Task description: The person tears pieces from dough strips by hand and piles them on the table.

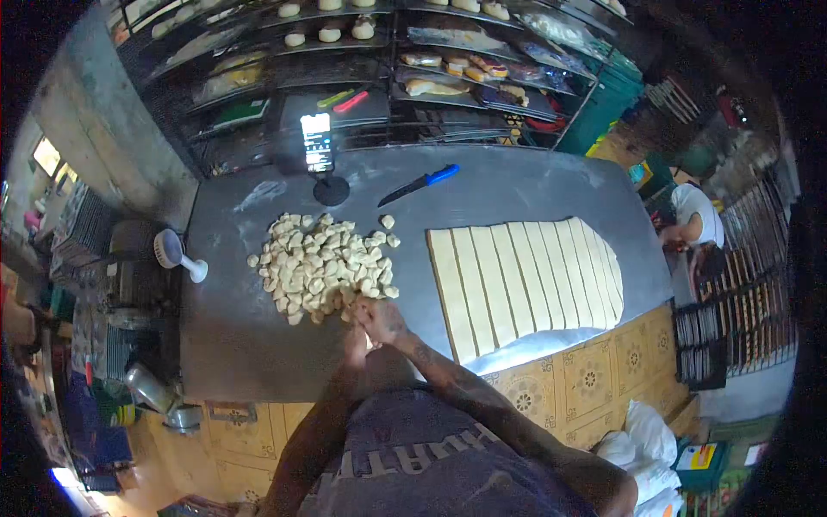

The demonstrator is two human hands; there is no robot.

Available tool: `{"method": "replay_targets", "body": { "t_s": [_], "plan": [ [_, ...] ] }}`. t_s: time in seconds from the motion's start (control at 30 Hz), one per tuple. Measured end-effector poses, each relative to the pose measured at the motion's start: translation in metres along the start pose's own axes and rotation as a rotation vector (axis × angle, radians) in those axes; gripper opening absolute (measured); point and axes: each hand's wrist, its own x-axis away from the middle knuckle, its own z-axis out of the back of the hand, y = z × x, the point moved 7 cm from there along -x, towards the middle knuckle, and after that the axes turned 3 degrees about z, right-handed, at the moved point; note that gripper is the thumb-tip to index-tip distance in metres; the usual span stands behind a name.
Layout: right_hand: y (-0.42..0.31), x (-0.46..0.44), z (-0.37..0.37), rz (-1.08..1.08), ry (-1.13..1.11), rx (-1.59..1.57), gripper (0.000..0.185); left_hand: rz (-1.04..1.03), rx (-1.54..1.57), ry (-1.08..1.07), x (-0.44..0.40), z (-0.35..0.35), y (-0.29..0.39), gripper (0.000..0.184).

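Note:
Close together at the table's near edge, my left hand (354,345) and my right hand (382,321) are both closed around a pale strip of dough (371,342). Only a little of it shows between them. Just beyond my fingers lies a heap of small dough pieces (319,258), some touching my hands. To the right, a flat sheet of dough (525,280) is cut into several long parallel strips.
A blue-handled knife (422,184) lies toward the table's far side. Left of it a lit phone (316,142) stands on a round base. A white brush-like tool (179,255) sits at the left edge. Racks with trays (336,65) rise behind; another person (693,215) is at far right.

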Motion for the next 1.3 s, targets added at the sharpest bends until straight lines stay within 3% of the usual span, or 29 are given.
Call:
{"method": "replay_targets", "body": {
  "t_s": [0.07, 0.1, 0.17, 0.2, 0.27, 0.37, 0.4, 0.47, 0.5, 0.6, 0.63, 0.73, 0.77, 0.9, 1.0, 1.03, 1.13, 1.17, 1.27, 1.3],
  "plan": [
    [0.008, -0.012, -0.009, -0.026, 0.029, -0.066, 0.024, 0.925, 0.618, -0.412, 0.015, -0.026, -0.052, 0.054],
    [0.012, -0.016, -0.017, -0.046, 0.04, -0.143, 0.022, 0.925, 0.619, -0.417, 0.015, -0.019, -0.056, 0.054],
    [0.016, -0.03, -0.025, -0.067, 0.047, -0.218, 0.021, 0.586, 0.464, -0.607, 0.005, 0.008, -0.006, 0.058],
    [0.025, -0.039, -0.017, -0.135, 0.111, -0.096, 0.026, 0.415, 0.383, -0.694, 0.004, 0.02, 0.023, 0.059],
    [0.018, -0.036, -0.006, -0.216, 0.182, 0.016, 0.032, 0.425, 0.38, -0.616, -0.001, 0.052, 0.046, 0.06],
    [-0.06, -0.015, 0.05, 0.392, 0.526, 0.063, 0.038, 0.434, 0.412, -0.412, -0.014, 0.072, 0.058, 0.062],
    [-0.067, -0.005, 0.052, 0.399, 0.517, 0.065, 0.038, 0.44, 0.488, -0.371, -0.015, 0.069, 0.055, 0.059],
    [-0.047, 0.014, -0.002, 0.015, -0.265, -0.284, 0.045, 0.446, 0.635, -0.289, -0.019, 0.059, 0.049, 0.064],
    [-0.043, 0.023, -0.004, 0.018, -0.274, -0.287, 0.045, 0.45, 0.635, -0.28, -0.014, 0.047, 0.022, 0.064],
    [-0.03, 0.03, 0.013, 0.16, -0.025, -0.319, 0.047, 0.413, 0.549, -0.356, -0.011, -0.005, -0.04, 0.07],
    [-0.024, 0.032, 0.016, 0.158, -0.027, -0.326, 0.047, 0.406, 0.521, -0.389, 0.009, -0.013, -0.075, 0.072],
    [0.008, 0.04, 0.009, -0.111, -0.249, -0.312, 0.048, 0.401, 0.449, -0.484, 0.053, -0.051, -0.153, 0.079],
    [0.014, 0.046, 0.009, -0.121, -0.26, -0.325, 0.048, 0.42, 0.441, -0.484, 0.066, -0.053, -0.151, 0.079],
    [0.043, 0.058, -0.007, -0.174, -0.343, -0.151, 0.045, 0.242, 0.263, -0.158, 0.081, -0.035, -0.116, 0.063],
    [0.069, 0.067, -0.061, 0.173, -0.299, 0.051, 0.039, 0.084, 0.145, 0.081, 0.051, -0.045, -0.074, 0.053],
    [0.058, 0.063, -0.058, 0.173, -0.296, 0.053, 0.039, 0.027, 0.107, 0.158, 0.032, -0.038, -0.06, 0.05],
    [0.011, 0.034, -0.001, -0.057, -0.013, 0.108, 0.042, -0.149, 0.007, 0.371, 0.034, -0.026, -0.028, 0.042],
    [0.007, 0.029, -0.003, -0.071, 0.003, 0.114, 0.042, -0.158, 0.016, 0.354, 0.031, -0.013, -0.009, 0.042],
    [0.007, 0.019, -0.004, -0.059, 0.114, -0.118, 0.035, 0.794, 0.781, -0.345, 0.042, -0.019, 0.021, 0.035],
    [0.009, 0.016, -0.002, -0.065, 0.121, -0.103, 0.035, 0.792, 0.791, -0.36, 0.039, -0.02, 0.022, 0.035]
  ]
}}
